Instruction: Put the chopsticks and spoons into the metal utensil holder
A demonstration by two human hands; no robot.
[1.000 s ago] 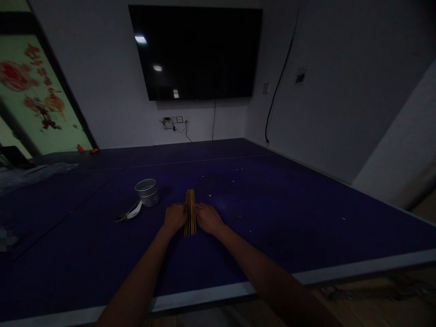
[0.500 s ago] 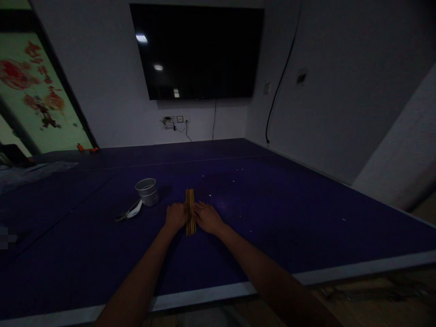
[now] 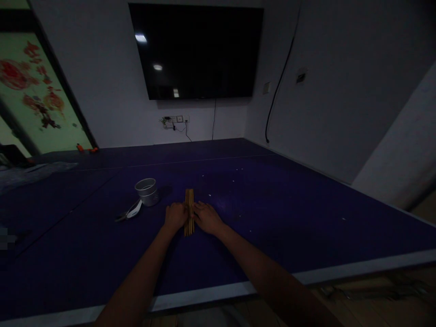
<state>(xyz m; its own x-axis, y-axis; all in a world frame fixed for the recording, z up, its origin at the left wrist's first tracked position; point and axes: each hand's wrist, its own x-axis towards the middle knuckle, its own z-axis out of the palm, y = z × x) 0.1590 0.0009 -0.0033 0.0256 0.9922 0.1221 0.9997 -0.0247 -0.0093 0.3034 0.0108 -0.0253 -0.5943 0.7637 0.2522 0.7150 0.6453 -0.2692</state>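
A bundle of yellow-brown wooden chopsticks point(image 3: 189, 226) lies side by side on the purple table surface, pointing away from me. My left hand point(image 3: 176, 216) presses in from the left with its fingers curled against the bundle. From the right, my right hand point(image 3: 208, 218) holds the opposite side, its fingers bent against the sticks. The hands hide part of the bundle's middle. To the left stands a grey metal cup point(image 3: 148, 194) with an open top. Beside it rests a white spoon point(image 3: 135, 210), with a dark-handled utensil that I cannot make out next to it.
Small white scraps point(image 3: 210, 195) dot the purple surface point(image 3: 289, 209). Clear plastic sheeting point(image 3: 51, 170) and an orange object point(image 3: 86, 149) lie at the far left. A television point(image 3: 204, 54) hangs on the back wall, and a black cable point(image 3: 281, 86) runs down the right wall.
The near ends of the chopsticks have shifted slightly to the left. Both hands stay at the sides of the bundle; the cup and spoon have not moved.
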